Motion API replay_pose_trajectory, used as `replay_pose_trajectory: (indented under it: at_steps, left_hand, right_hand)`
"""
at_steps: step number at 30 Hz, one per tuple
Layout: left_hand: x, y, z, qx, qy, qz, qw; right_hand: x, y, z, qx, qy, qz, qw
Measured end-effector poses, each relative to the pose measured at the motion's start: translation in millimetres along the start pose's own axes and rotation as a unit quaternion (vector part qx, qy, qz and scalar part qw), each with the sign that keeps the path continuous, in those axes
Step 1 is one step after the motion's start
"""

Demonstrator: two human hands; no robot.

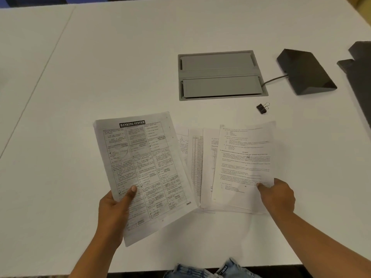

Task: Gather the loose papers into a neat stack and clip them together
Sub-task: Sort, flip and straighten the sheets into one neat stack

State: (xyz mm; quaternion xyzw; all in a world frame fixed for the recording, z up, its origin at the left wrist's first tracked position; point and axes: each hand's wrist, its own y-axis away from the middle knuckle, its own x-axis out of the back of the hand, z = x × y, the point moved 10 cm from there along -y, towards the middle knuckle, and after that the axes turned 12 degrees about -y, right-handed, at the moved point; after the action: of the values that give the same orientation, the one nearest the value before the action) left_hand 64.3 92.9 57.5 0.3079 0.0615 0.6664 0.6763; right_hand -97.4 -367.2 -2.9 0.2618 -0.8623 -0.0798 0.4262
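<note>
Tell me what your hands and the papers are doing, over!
Left hand grips the Banking System sheet. Right hand pinches the fanned papers. Binder clip lies apart on the table. Nothing in the way.

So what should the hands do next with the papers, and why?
Probably lay the Banking System sheet, gripped by the left hand, onto the fanned papers the right hand pinches. The sheets are spread apart, and the binder clip lies untouched.
</note>
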Motion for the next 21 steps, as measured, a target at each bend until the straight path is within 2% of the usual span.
replay_pose_trajectory:
  at_steps: [9,21]
  left_hand:
    - [-6,1,-2,0.002,0.001,-0.007,1.000]
    - [-9,2,-4,0.011,-0.002,-0.001,1.000]
  right_hand:
    - [-7,6,1,-0.029,0.029,-0.008,0.999]
    - [-15,1,-4,-0.019,0.035,-0.008,0.999]
